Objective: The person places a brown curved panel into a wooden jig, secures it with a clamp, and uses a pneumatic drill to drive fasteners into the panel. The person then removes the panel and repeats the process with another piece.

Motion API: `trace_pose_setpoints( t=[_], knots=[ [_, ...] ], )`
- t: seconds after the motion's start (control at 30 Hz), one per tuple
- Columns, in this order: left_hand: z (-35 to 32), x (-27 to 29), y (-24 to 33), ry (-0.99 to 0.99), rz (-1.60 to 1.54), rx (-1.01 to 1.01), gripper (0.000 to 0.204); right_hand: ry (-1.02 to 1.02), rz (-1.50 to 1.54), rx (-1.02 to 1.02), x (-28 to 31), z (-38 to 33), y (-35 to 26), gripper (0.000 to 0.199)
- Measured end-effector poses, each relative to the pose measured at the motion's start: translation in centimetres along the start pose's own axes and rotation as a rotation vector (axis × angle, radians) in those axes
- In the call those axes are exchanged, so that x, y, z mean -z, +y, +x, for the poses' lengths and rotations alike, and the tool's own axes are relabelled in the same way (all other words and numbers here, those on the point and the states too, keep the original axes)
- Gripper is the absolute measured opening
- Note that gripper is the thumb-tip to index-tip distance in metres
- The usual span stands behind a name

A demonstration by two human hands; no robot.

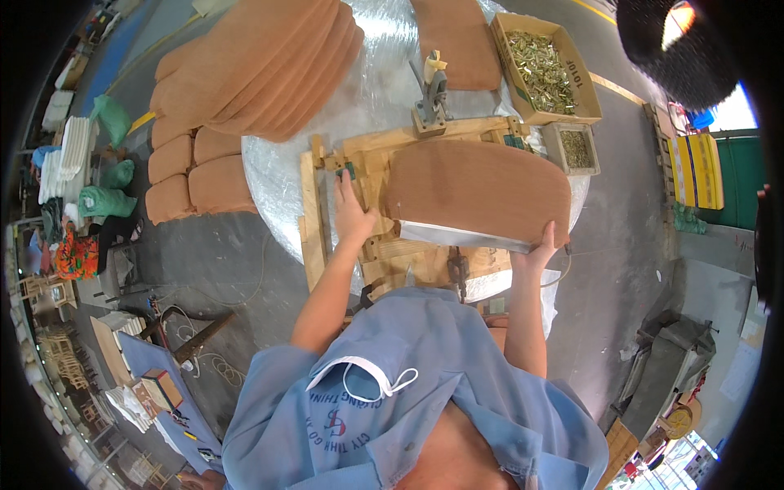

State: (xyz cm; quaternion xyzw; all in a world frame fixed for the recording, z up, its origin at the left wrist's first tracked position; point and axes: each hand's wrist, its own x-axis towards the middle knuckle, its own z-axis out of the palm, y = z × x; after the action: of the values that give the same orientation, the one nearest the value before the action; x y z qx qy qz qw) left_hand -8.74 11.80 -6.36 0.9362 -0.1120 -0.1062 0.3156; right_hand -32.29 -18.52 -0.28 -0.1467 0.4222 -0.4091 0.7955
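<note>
My right hand (535, 250) grips the near right corner of a brown upholstered panel (482, 184), its thumb over the edge. The panel lies tilted over a wooden frame jig (322, 245), and a whitish strip shows along its near edge. My left hand (353, 214) holds nothing, its fingers stretched out at the jig's far left corner, next to a small green pad (346, 171). A metal toggle clamp (433, 102) stands on the jig's far rail, and a second dark clamp (458, 268) is on the near side. The panel hides the jig's right part.
Stacked brown panels (253, 65) rise at the far left, and another brown panel (459, 45) lies beyond the clamp. A cardboard box (590, 96) of small metal fittings and a smaller box (592, 163) stand at the right. Plastic film (278, 196) covers the round table.
</note>
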Motion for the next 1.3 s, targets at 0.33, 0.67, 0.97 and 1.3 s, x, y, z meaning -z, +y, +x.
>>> trace_pose_setpoints(
  t=[0.33,0.67,0.97,1.3],
  knots=[
    [0.6,2.4,-5.2,-0.216,-0.694,0.016,0.095,-0.222,-0.143,-0.065,-1.7,3.1,6.2,0.057],
    [0.6,3.0,-5.1,-0.311,-0.696,0.104,0.083,-0.164,-0.092,-0.205,-1.2,5.8,7.3,0.059],
    [0.6,1.7,-6.4,-0.235,-0.634,-0.02,0.079,-0.088,-0.532,-0.361,0.0,5.0,3.3,0.044],
    [-2.0,-1.4,-3.2,0.278,-0.118,0.041,0.081,-0.193,-0.667,-0.443,3.2,9.2,-1.4,0.053]
  ],
)
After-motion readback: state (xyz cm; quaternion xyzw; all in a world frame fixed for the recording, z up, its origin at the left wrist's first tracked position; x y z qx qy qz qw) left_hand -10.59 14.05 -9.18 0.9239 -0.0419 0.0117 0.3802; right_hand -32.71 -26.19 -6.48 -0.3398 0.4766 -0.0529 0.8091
